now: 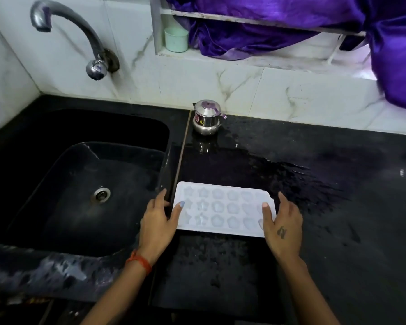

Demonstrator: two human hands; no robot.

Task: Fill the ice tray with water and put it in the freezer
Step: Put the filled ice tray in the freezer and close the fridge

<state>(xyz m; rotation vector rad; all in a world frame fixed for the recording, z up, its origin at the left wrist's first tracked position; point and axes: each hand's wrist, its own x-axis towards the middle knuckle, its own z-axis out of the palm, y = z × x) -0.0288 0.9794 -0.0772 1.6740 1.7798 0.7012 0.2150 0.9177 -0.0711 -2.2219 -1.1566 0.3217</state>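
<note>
The ice tray lies flat on the black tabletop, just to the right of the sink, its long side running left to right. Its moulded cells, stars toward the sink end and rounder shapes beyond, look pale and glossy; whether they already hold water cannot be told from here.

The left hand sits at the tray's sink-side end, thumb laid on the rim and fingers straight along the edge, not curled round anything. The right hand mirrors it at the far end from the sink, thumb on the rim, fingers relaxed and spread. Both hands touch the tray; neither grips it yet.

The step in hand looks like taking hold of the tray by both ends to lift it. To do that well, slide the fingers under each short end and keep the thumbs on top, then raise both ends together so the tray stays level. The plastic probably flexes, so a lopsided lift would spill. The tabletop beyond the tray, away from the sink, is wet with a broad puddle, so expect a slippery underside and lift straight up rather than dragging.

If the cells are dry, the tap stands over the sink's back corner; a thin stream would suit such shallow cells. A small steel pot stands behind the tray, beside the sink's back right corner.
</note>
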